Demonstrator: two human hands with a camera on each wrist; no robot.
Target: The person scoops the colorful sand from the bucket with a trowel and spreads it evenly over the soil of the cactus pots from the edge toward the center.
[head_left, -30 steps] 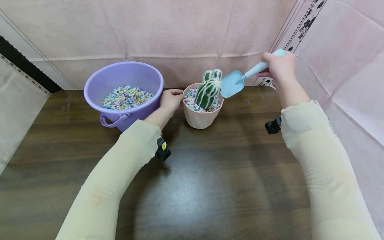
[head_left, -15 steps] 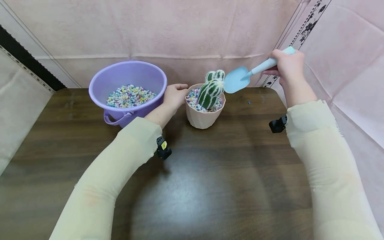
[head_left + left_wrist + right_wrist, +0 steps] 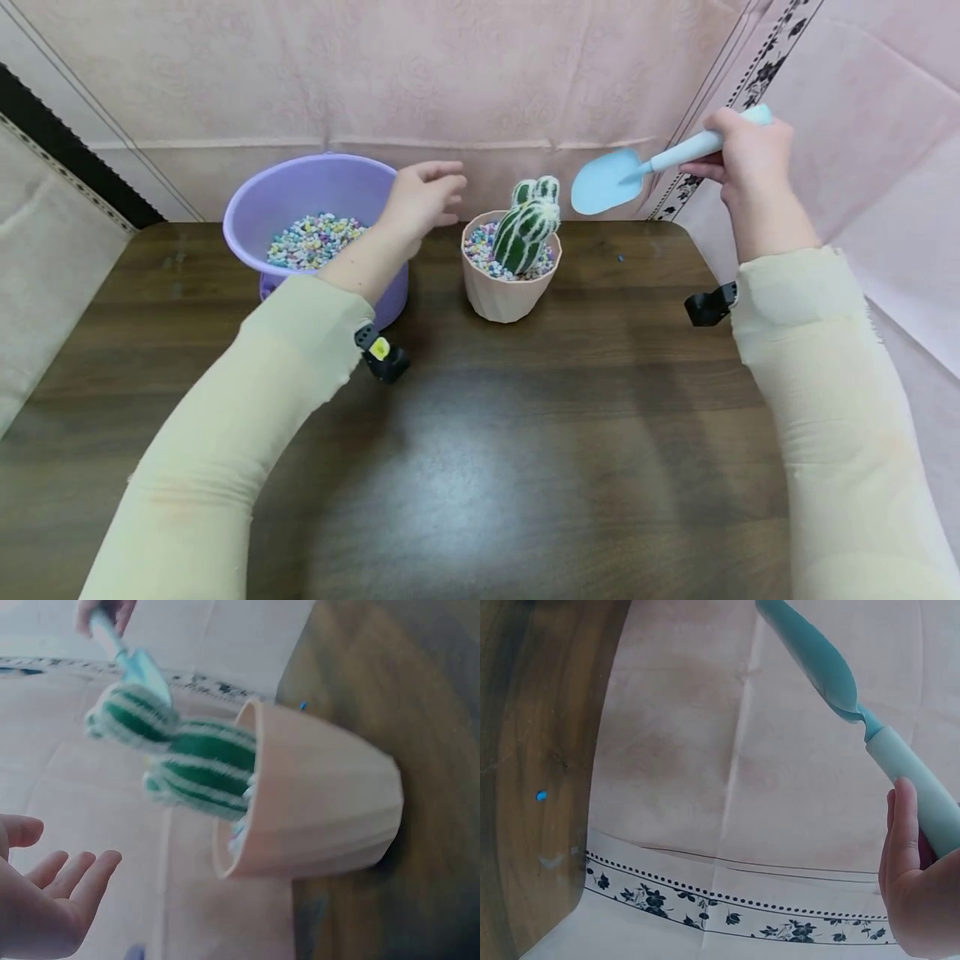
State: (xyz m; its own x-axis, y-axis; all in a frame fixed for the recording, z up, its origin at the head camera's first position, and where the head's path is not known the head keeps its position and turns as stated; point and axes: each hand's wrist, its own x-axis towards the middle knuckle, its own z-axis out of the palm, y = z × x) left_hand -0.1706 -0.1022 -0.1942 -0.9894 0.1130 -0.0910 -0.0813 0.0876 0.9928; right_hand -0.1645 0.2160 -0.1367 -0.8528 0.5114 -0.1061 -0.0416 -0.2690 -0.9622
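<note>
My right hand (image 3: 756, 162) grips the pale blue handle of a small trowel (image 3: 607, 182), its blade held in the air to the right of the cactus. My left hand (image 3: 420, 204) is raised between the bucket and the pot, touching neither, with its fingers loosely extended in the left wrist view. A green cactus with white stripes (image 3: 519, 237) leans in a pale pink pot (image 3: 501, 296), with coloured pebbles (image 3: 483, 254) around its base. More pebbles (image 3: 311, 242) lie in the purple bucket (image 3: 251, 212), partly hidden behind my left forearm.
The bucket and pot stand near the back edge of the dark wooden table (image 3: 450, 450). A single blue pebble (image 3: 620, 258) lies right of the pot. Pink cloth (image 3: 480, 75) hangs behind, and more covers the right side.
My left hand has let go of the pot and risen up and left, toward the bucket. The right hand has lifted the trowel up and right, away from the cactus.
</note>
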